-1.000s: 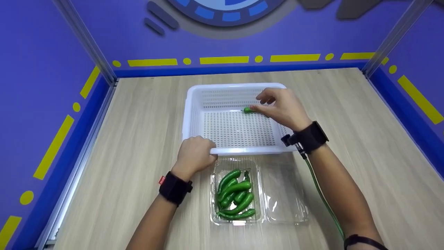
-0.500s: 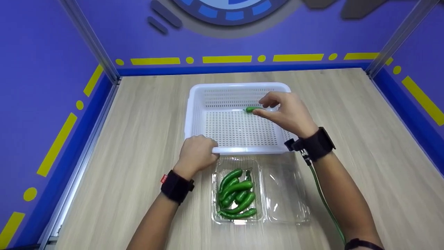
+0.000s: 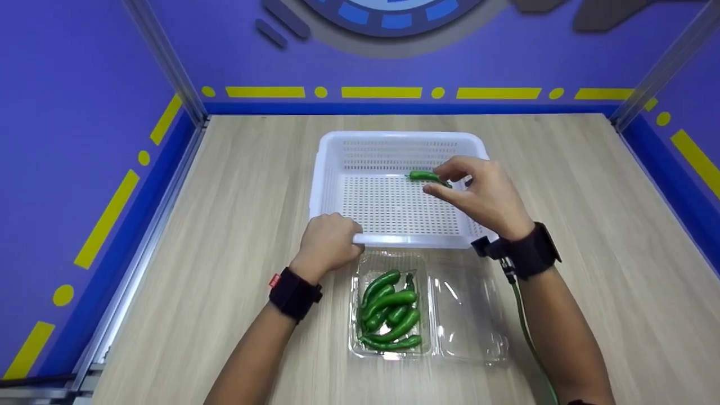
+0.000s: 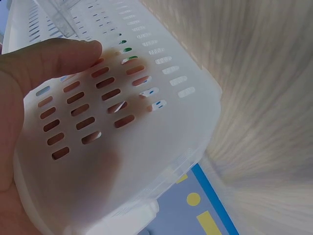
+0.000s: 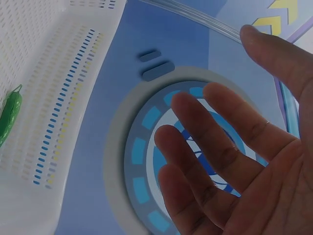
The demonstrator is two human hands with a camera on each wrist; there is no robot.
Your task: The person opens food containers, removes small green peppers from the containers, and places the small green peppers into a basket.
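Observation:
My left hand (image 3: 332,242) grips the near left corner of a white slotted plastic basket (image 3: 394,241). In the left wrist view, its thumb (image 4: 63,58) lies against the outside of the basket's wall, and the other fingers show dimly through it. My right hand (image 3: 484,191) hovers over the basket's right side with fingers loosely bent and apart, holding nothing. One green chili pepper (image 3: 423,175) lies in the basket near the far wall, partly hidden by the right hand in the head view. In the right wrist view, the pepper (image 5: 10,115) sits away from the fingers.
In front of the basket stands a clear hinged plastic box (image 3: 355,332) with several green peppers (image 3: 394,304) in it. Its transparent lid (image 3: 469,320) lies folded out to the right. Blue panels (image 3: 394,67) border the wooden table (image 3: 236,185). A green cable runs along the right forearm.
My right hand has drawn back to the right from the pepper, which shows more fully now. My left hand keeps its hold on the basket. The head view has shifted slightly.

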